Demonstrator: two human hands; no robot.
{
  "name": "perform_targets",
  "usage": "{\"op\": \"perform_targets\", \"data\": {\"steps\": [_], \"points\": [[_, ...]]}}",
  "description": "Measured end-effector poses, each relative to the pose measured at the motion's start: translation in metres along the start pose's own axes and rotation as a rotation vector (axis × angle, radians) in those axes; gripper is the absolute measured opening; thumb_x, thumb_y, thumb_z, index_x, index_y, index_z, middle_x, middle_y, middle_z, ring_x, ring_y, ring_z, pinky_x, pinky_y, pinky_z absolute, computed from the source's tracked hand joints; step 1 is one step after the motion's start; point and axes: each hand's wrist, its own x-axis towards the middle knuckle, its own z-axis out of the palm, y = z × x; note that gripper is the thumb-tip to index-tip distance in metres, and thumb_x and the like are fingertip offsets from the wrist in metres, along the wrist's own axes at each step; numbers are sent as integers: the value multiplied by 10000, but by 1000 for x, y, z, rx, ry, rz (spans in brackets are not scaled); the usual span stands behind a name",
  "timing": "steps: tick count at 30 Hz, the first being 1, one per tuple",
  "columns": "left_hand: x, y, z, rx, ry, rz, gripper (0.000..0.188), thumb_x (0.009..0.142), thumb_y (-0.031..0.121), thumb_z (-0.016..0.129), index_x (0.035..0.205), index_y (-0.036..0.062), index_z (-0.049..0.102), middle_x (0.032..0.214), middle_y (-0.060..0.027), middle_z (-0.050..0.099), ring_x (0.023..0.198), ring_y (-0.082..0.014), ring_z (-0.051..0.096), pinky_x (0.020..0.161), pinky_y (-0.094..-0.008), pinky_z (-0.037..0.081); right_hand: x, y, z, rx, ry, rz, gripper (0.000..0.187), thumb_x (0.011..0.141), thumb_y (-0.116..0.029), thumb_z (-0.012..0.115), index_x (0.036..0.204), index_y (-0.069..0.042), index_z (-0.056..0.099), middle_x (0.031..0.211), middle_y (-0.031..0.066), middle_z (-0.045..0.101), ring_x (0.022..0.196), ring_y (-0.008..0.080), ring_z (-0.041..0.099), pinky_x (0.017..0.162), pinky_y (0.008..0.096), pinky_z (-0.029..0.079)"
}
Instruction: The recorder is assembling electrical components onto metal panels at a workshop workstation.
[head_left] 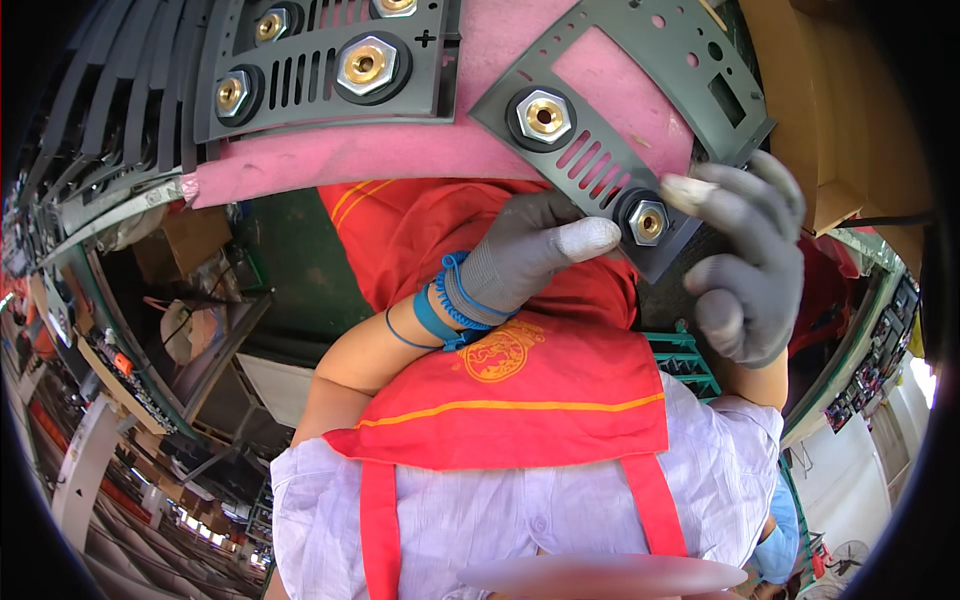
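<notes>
Nearest the camera, a red apron with a yellow stripe and round emblem point(510, 385) hangs over a pale lilac buttoned shirt point(480, 510). Above it, the left hand point(525, 262), in a grey knitted glove with white fingertips and a blue coiled cord at the wrist, reaches up with fingers stretched nearly flat, and its fingertip presses against the lower edge of a dark grey slotted metal plate with brass-centred hex nuts point(620, 120). The right hand point(750, 260), gloved the same way, curls loosely around the plate's lower right corner, its white-tipped finger touching just beside the nearest hex nut point(648, 222). The plate lies tilted on a pink foam pad point(400, 150). Farther on the same pad, to the left, rests a second dark grey plate with three hex nuts point(330, 65). Beyond, on the left, a row of dark metal strips point(110, 100) fans out.
</notes>
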Motion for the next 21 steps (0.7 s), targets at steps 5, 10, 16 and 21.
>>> {"op": "perform_targets", "data": {"steps": [5,10,16,21], "points": [[-2,1,-5,69,25,-37,403,854,319,654,1058,-28,633,998,-89,659,952,-150,608,869,-295,473,5,-4,-8,67,142,25,326,800,-306,563,575,-89,471,574,45,499,639,265,562,863,474,411],[-1,1,-4,93,28,-34,337,870,282,635,1019,-20,647,966,-69,660,912,-132,605,849,-276,470,4,-8,0,209,-12,45,257,669,-92,723,889,-43,599,916,95,626,864,298,607,789,408,470],[-12,14,9,343,115,5,315,874,296,634,942,-11,658,871,-47,642,851,-98,570,777,-265,463,-10,-13,18,257,-58,196,329,717,4,678,1037,-21,606,1048,140,621,877,303,615,785,352,484],[-41,38,36,448,112,162,308,835,244,664,1001,-11,620,815,-58,633,768,-106,582,711,-273,475,6,-26,20,343,49,93,503,757,-266,710,1167,-20,554,1154,220,585,959,342,599,859,403,448]]}}
